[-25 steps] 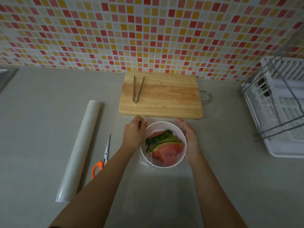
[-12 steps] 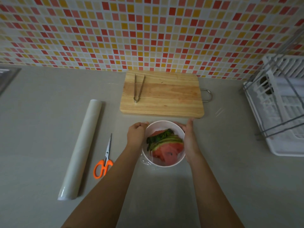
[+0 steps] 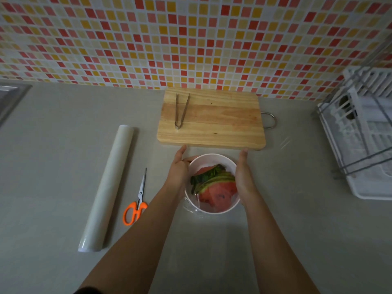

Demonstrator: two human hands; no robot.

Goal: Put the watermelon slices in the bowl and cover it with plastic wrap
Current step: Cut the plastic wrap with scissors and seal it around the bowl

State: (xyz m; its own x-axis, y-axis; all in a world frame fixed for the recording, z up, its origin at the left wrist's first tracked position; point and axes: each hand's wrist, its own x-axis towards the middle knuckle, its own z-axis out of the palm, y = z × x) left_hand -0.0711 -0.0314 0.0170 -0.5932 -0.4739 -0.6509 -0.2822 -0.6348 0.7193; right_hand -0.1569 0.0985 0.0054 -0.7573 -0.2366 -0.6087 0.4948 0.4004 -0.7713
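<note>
A white bowl (image 3: 212, 155) stands on the counter just in front of the cutting board. Inside lie several red watermelon slices (image 3: 218, 193) with green rinds. Clear plastic wrap (image 3: 191, 209) lies over the bowl and crinkles down its near left side. My left hand (image 3: 179, 168) rests flat against the bowl's left side, fingers straight and thumb on the rim. Against the right side my right hand (image 3: 244, 175) presses flat, its fingers pointing at the board.
A wooden cutting board (image 3: 222, 122) with metal tongs (image 3: 181, 110) lies behind the bowl. To the left are the plastic wrap roll (image 3: 108, 187) and orange-handled scissors (image 3: 136, 204). A white dish rack (image 3: 360, 134) stands at right, a sink edge (image 3: 10, 94) far left.
Both hands have uncurled from around the bowl and now lie straight along its sides, fingertips reaching toward the board. The bowl has stayed in place.
</note>
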